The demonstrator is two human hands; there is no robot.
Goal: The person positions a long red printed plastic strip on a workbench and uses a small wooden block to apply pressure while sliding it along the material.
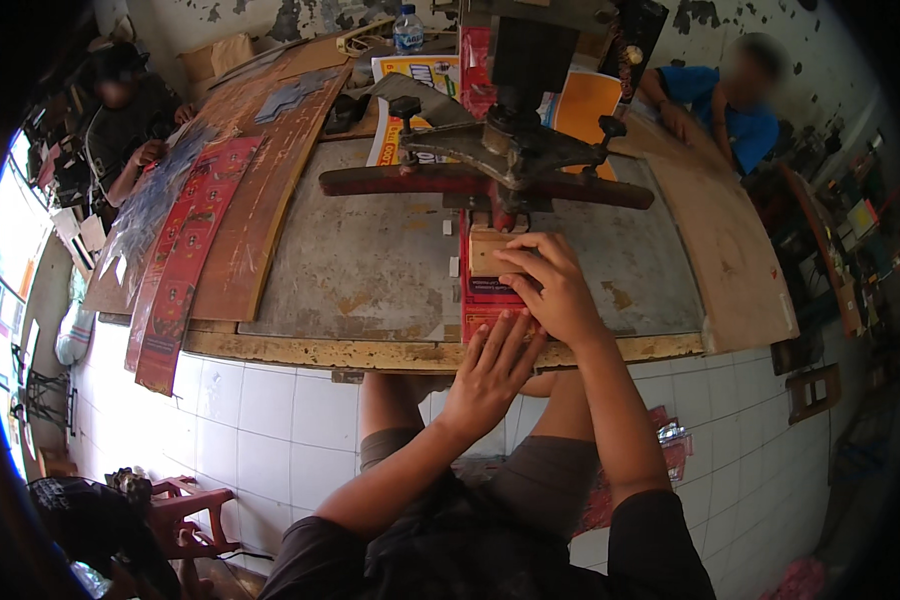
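Note:
On the metal bed of a hand press stands a pale wooden block [486, 262], resting on a red printed strip [478, 318] that runs to the front edge of the table. My right hand [558, 290] has its fingers bent against the block's right side, gripping it. My left hand [492, 368] lies with fingers stretched out over the strip's near end at the table edge. Just beyond the block, the dark press head [510, 150] with its long red bar [400, 181] hangs above the bed. The block's far end is partly hidden under it.
Long red printed strips [185, 255] and clear plastic pieces [160, 215] lie on the brown board [260, 200] at left. A cardboard sheet [705, 230] covers the right side. A water bottle [408, 30] stands behind. Two people sit at the far left and far right.

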